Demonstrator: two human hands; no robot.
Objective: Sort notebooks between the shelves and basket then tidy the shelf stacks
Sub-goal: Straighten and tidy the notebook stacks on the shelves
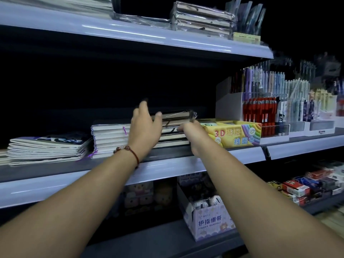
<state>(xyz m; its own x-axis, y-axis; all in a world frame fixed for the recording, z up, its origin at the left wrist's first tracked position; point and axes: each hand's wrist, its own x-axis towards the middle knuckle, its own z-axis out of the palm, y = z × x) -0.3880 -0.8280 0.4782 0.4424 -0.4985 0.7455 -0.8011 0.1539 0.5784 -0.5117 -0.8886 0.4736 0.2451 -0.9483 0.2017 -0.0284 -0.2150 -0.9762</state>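
Right now I have both hands up at the stack of dark, plastic-wrapped notebooks (175,127) on the grey middle shelf (167,155), and that stack is my landmark for everything else. My left hand (144,125) lies against the stack's left end, fingers fairly straight and spread, thumb reaching over the top book; it presses without curling round anything. My right hand (189,134) sits at the stack's right front corner, its fingers bent in against the spines and the crinkled wrap; I read that as a grip on the stack's right end, though the fingertips are hidden.

The notebooks' long axis runs left to right along the shelf edge, spines toward me, so the stack lies directly between my two hands, each about equally close. I judge the coming move is a squeeze inward to square the books.

Just left of the stack, touching or nearly so, stands a pile of white-edged notebooks with purple ribbons (109,138); just right of it sits a yellow cardboard box printed "3D" (234,133). No basket is in view.
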